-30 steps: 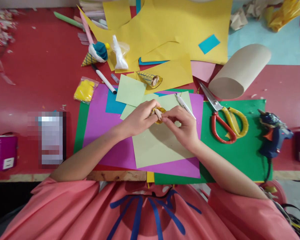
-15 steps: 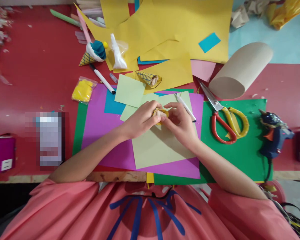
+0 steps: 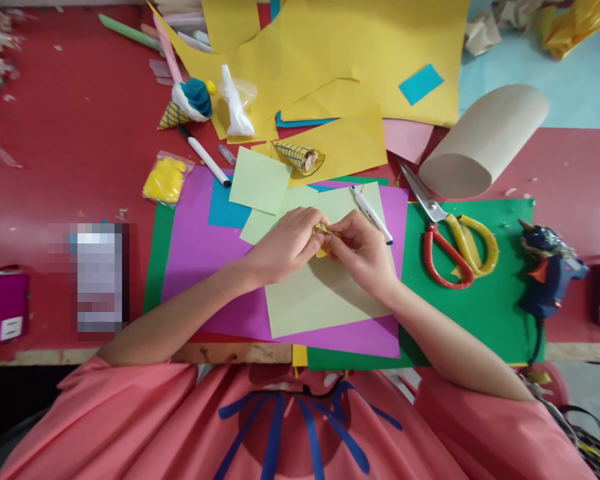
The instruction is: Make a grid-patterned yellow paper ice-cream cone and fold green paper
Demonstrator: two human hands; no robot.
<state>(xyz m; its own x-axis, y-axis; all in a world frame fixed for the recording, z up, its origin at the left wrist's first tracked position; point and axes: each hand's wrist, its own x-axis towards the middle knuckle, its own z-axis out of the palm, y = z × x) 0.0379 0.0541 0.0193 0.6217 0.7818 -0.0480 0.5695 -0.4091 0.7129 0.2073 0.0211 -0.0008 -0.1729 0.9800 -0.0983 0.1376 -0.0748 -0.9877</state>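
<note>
Between my fingers is a small yellow paper cone (image 3: pixel 322 253) with dark lines on it, mostly covered by the hands. My left hand (image 3: pixel 293 241) grips its left side, thumb and fingers closed. From the other side my right hand (image 3: pixel 361 250) pinches its edge. Under both hands lies a pale green sheet (image 3: pixel 325 300) on a purple sheet (image 3: pixel 215 287). Just beyond them a second yellow cone (image 3: pixel 297 156) with a blue grid lies on its side, crumpled paper in its mouth. A white marker (image 3: pixel 373 215) rests close to my right hand.
Scissors (image 3: pixel 447 230) and a glue gun (image 3: pixel 550 270) lie to the right, below a cardboard tube (image 3: pixel 485 140). On the left are a phone (image 3: pixel 100 280), a bag of yellow material (image 3: pixel 166 180) and a paper ice cream cone (image 3: pixel 190 103). Yellow sheets (image 3: pixel 370 47) cover the back.
The cone has turned in my hands: its open mouth with the stuffing faced up before, and now its lined side shows. My right fingers have closed in on its edge.
</note>
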